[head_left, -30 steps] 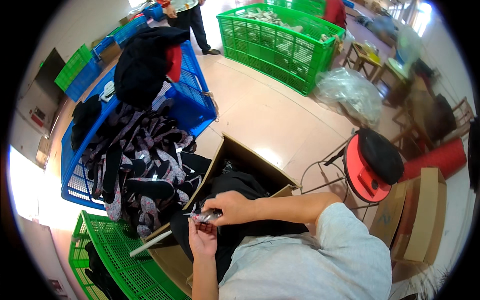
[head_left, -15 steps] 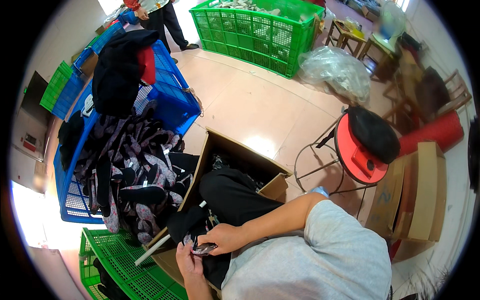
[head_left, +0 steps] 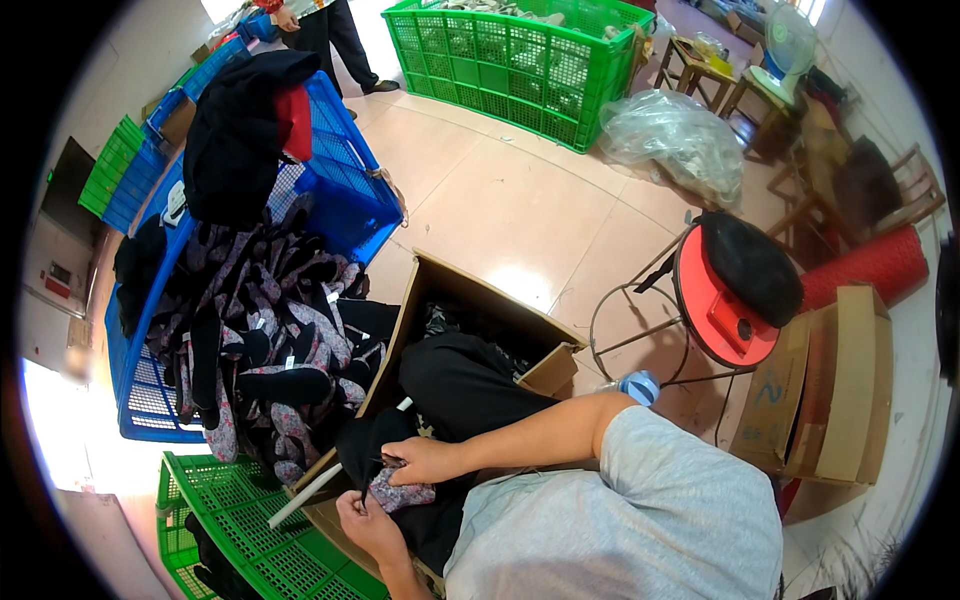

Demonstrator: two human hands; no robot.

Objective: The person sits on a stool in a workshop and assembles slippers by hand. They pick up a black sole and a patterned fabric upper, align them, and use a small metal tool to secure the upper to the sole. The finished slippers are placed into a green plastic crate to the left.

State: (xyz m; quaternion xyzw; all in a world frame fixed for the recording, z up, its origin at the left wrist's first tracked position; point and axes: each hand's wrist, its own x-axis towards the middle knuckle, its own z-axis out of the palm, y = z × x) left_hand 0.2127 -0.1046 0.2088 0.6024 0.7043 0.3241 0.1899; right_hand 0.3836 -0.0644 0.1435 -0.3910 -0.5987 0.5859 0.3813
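Observation:
A floral cloth slipper [head_left: 402, 492] with black parts rests over my lap, between my hands. My left hand [head_left: 372, 522] pinches its black edge from the near side. Just above it, my right hand [head_left: 425, 462] is closed round a small dark tool [head_left: 393, 461] that looks like thread snips; most of it is hidden in the fist. Black cloth [head_left: 370, 440] lies beyond my hands. To the left, a large pile of similar floral and black slippers [head_left: 290, 385] spills from a blue crate [head_left: 345, 130].
An open cardboard box [head_left: 490, 296] stands around my leg, dark cloth inside. A white rod [head_left: 305, 497] crosses a green crate [head_left: 265, 515] at lower left. Right are a red stool [head_left: 690, 300], a bottle [head_left: 640, 387] and cartons [head_left: 850, 390]. Another person [head_left: 325, 40] stands far off.
My right hand has moved up and left with the dark tool, off the slipper's near edge. My left hand has shifted slightly left, and more of the floral cloth shows.

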